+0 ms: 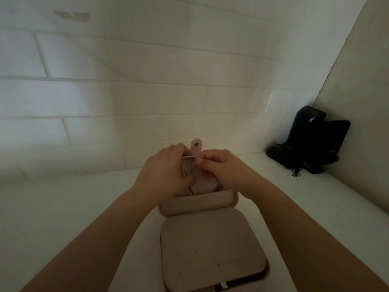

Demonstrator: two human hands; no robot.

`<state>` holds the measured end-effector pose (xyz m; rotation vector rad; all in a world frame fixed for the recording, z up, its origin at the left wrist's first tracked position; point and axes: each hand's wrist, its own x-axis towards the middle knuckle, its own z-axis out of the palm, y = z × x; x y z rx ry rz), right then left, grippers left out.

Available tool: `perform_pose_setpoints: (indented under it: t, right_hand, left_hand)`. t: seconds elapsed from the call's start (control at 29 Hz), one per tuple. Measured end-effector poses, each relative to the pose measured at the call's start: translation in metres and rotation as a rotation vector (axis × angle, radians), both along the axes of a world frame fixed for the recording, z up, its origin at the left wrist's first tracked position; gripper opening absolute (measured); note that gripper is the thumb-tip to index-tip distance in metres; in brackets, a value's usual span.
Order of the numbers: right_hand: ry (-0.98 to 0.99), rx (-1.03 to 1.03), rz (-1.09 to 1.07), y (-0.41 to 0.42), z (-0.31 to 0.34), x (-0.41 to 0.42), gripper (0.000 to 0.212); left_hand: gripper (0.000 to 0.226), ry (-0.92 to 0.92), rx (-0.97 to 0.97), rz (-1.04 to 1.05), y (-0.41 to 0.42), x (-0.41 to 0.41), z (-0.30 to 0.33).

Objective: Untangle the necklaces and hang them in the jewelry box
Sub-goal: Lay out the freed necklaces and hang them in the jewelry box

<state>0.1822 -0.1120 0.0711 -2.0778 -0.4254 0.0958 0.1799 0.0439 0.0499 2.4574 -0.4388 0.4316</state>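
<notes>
A pale pink jewelry box [210, 245] lies open on the white counter, its flat earring panel nearest me and its lid [200, 201] standing up at the far side. A snap tab [196, 146] sticks up above the lid. Thin necklace chains [189, 190] hang inside the lid, mostly hidden by my hands. My left hand [166, 173] and my right hand [219, 165] meet at the top of the lid, fingers pinched together on a thin strip or chain there. What exactly each pinches is too small to tell.
A white tiled wall [147, 102] rises right behind the box. A black device with cords [309, 142] stands in the right corner against a beige side wall. The counter [63, 207] spreads to the left and right of the box.
</notes>
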Motion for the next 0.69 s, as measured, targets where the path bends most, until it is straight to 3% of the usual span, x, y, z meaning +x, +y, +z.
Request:
perform_pose_setpoints:
  t: [0.17,0.45,0.69]
  right_hand:
    - [-0.016,-0.065,-0.072,-0.004,0.004,-0.004,0.025]
    - [-0.229,-0.186,-0.340,0.003,-0.012,-0.015,0.029]
    - [-0.281,-0.272,-0.497,0.011,-0.015,-0.018,0.048]
  left_hand:
    - [0.021,-0.143,-0.045,0.077,-0.008,-0.005,-0.002]
    - [0.008,-0.094,-0.158,0.128,-0.010,-0.006,0.004]
    - [0.010,-0.062,-0.202,0.159,-0.012,-0.008,0.007]
